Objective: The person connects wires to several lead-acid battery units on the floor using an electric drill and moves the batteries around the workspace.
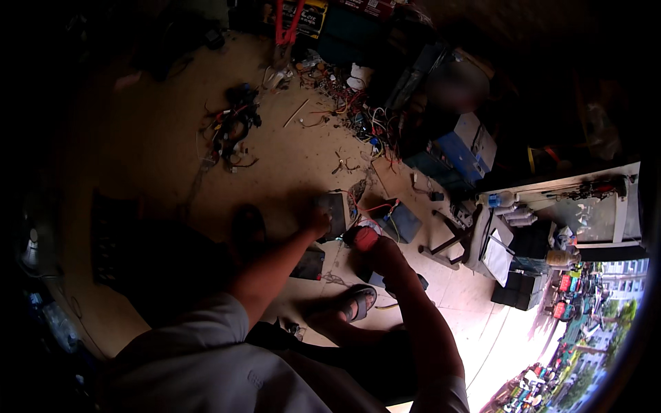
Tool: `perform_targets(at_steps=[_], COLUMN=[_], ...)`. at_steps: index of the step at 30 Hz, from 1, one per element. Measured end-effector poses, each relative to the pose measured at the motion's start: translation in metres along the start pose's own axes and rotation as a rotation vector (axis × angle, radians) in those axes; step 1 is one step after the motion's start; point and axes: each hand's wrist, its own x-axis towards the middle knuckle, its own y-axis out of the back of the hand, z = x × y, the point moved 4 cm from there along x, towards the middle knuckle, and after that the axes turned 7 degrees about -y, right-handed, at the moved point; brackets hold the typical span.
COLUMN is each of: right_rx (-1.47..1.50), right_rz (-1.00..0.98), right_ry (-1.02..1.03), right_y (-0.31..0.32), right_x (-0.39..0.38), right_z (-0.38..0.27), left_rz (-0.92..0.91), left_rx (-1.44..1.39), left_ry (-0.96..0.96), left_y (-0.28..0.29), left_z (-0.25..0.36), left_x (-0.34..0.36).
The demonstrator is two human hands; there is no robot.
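My left hand (319, 221) is closed at the left edge of a grey box (337, 215) on the floor; its fingertips are dim. In my right hand (385, 252) is a red round thing (365, 239), held just right of that box; its exact kind is unclear. Under and beside it shows a pale round piece, partly hidden. A dark flat-topped box (402, 221) lies to the right, with thin red and yellow-green wires running over it. Nearer to me a small black box (309, 264) sits between my feet, partly behind my left forearm.
A tangle of cables (234, 127) lies at the far left, and a larger heap of wires (365, 124) runs along the back. To the right stand a blue carton (465, 148) and a tipped chair (475, 241). My sandalled foot (359, 304) is close by.
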Motion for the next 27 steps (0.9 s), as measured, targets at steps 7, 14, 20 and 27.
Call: perform_targets(at_steps=[7,14,20,27], right_rx=[0.078,-0.05,0.13,0.257], right_rz=[0.011,-0.059,-0.05,0.091], right_ry=[-0.163,-0.124,-0.333,-0.389], right_y=[-0.003,-0.007,-0.004,-0.021], right_x=[-0.006,-0.001,-0.012,-0.017], right_z=[-0.011,-0.009,-0.005,0.0], left_rz=[-0.267,-0.217,-0.176,0.228], left_rx=[0.167,0.119,-0.045,-0.122], left_ry=[-0.226,-0.29,-0.014,0.021], left_y=[-0.016,-0.024,-0.027,-0.01], left_z=[-0.009,-0.016,-0.028,-0.044], left_x=[-0.006,-0.007,0.002,0.008])
